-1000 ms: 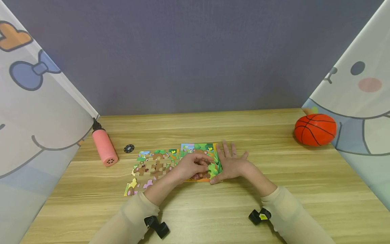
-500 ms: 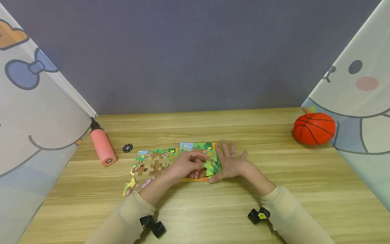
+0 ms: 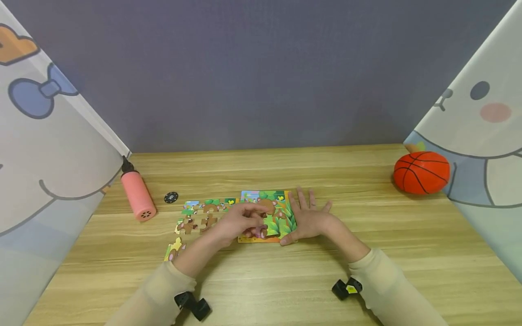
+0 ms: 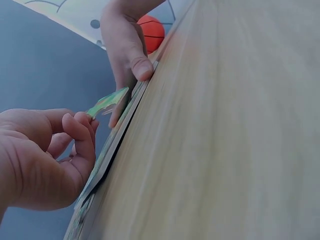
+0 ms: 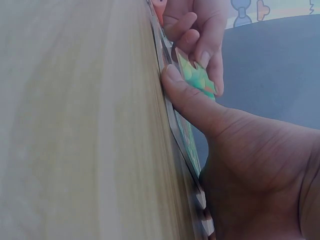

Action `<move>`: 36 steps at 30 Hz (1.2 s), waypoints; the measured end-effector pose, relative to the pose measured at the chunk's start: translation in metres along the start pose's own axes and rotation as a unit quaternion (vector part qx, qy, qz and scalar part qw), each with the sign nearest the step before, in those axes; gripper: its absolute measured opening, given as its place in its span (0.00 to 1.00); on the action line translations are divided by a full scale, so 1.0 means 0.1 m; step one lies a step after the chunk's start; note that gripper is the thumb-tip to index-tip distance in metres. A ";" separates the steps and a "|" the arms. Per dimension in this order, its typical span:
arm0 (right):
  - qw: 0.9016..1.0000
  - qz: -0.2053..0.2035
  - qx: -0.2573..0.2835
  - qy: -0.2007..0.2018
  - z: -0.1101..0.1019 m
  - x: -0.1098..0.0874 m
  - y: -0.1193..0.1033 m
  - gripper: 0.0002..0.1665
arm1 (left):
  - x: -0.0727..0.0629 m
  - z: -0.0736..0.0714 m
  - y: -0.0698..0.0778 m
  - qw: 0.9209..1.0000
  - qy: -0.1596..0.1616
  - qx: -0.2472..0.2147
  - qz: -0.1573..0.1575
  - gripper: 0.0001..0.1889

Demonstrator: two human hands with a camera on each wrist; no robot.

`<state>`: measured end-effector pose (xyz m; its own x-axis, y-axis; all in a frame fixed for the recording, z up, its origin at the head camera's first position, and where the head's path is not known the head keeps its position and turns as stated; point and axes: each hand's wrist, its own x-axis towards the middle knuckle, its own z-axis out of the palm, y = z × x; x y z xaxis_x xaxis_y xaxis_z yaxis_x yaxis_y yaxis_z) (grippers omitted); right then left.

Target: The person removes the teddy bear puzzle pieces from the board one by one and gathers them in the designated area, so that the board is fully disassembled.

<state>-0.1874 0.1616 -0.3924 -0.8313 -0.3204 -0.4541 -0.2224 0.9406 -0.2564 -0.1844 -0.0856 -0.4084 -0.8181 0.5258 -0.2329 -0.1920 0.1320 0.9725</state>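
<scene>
My left hand (image 3: pixel 238 222) pinches a green jigsaw puzzle piece (image 4: pixel 106 102) between thumb and fingers, tilted just above the picture puzzle board (image 3: pixel 281 208). The right wrist view also has this puzzle piece (image 5: pixel 192 75) in it, raised off the board. Spread flat, my right hand (image 3: pixel 311 222) rests along the board's right edge, its thumb (image 5: pixel 187 97) at the near corner. Left of the board lie loose jigsaw pieces (image 3: pixel 209 222) with brown bear parts, some hidden behind my left hand and forearm. My left hand also covers the board's left part.
A pink hand pump (image 3: pixel 138 194) lies at the left, with a black round chip (image 3: pixel 171 197) beside it. An orange toy basketball (image 3: pixel 422 172) sits at the far right. A grey panel (image 3: pixel 261 77) stands behind the wooden table (image 3: pixel 326 285).
My left hand has moved left across the board with the green puzzle piece, uncovering more of the board's middle. My right hand has stayed at the right edge.
</scene>
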 end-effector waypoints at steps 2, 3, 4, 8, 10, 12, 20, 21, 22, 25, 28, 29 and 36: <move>1.000 -0.001 0.001 0.001 0.00 0.00 0.00 0.87 | -0.03 -0.03 -0.01 1.000 0.001 0.003 -0.001 0.20; 1.000 -0.001 0.002 0.002 0.00 -0.01 0.00 0.87 | -0.05 -0.04 -0.01 1.000 0.004 0.006 -0.004 0.21; 1.000 -0.001 0.004 0.002 0.00 -0.01 0.00 0.87 | -0.06 -0.05 -0.01 1.000 0.006 0.007 -0.005 0.21; 1.000 0.000 0.004 0.002 0.00 -0.01 0.00 0.86 | -0.14 -0.11 -0.02 1.000 0.020 0.015 -0.016 0.19; 1.000 0.000 0.004 0.001 0.00 -0.01 0.00 0.86 | -0.17 -0.14 -0.03 0.999 0.027 0.021 -0.018 0.19; 1.000 -0.001 0.006 0.000 -0.01 -0.02 -0.01 0.86 | -0.20 -0.17 -0.04 0.999 0.033 0.032 -0.021 0.19; 1.000 -0.003 0.014 0.000 -0.02 -0.02 -0.01 0.85 | -0.33 -0.28 -0.08 0.998 0.029 0.035 -0.032 0.20; 1.000 -0.003 0.014 0.001 -0.02 -0.02 -0.01 0.85 | -0.34 -0.29 -0.09 0.998 0.029 0.032 -0.034 0.21; 1.000 -0.004 0.015 0.002 -0.01 -0.02 -0.01 0.85 | -0.36 -0.30 -0.09 0.999 0.028 0.028 -0.037 0.21; 1.000 -0.004 0.014 0.000 -0.02 -0.02 -0.01 0.85 | -0.41 -0.33 -0.11 0.999 0.026 0.022 -0.038 0.20; 1.000 -0.004 0.015 -0.003 -0.01 -0.01 0.01 0.85 | -0.46 -0.36 -0.12 0.999 0.026 0.024 -0.033 0.20; 1.000 -0.006 0.017 -0.003 -0.01 -0.01 0.01 0.86 | -0.47 -0.37 -0.12 0.999 0.026 0.026 -0.032 0.19; 1.000 0.001 0.019 -0.012 0.02 0.04 0.05 0.88 | -0.61 -0.46 -0.13 0.998 0.043 0.030 -0.038 0.19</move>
<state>-0.1905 0.1647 -0.3968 -0.8186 -0.3220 -0.4756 -0.2012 0.9364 -0.2876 -0.1564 -0.1579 -0.4060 -0.8461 0.4387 -0.3028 -0.2249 0.2211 0.9490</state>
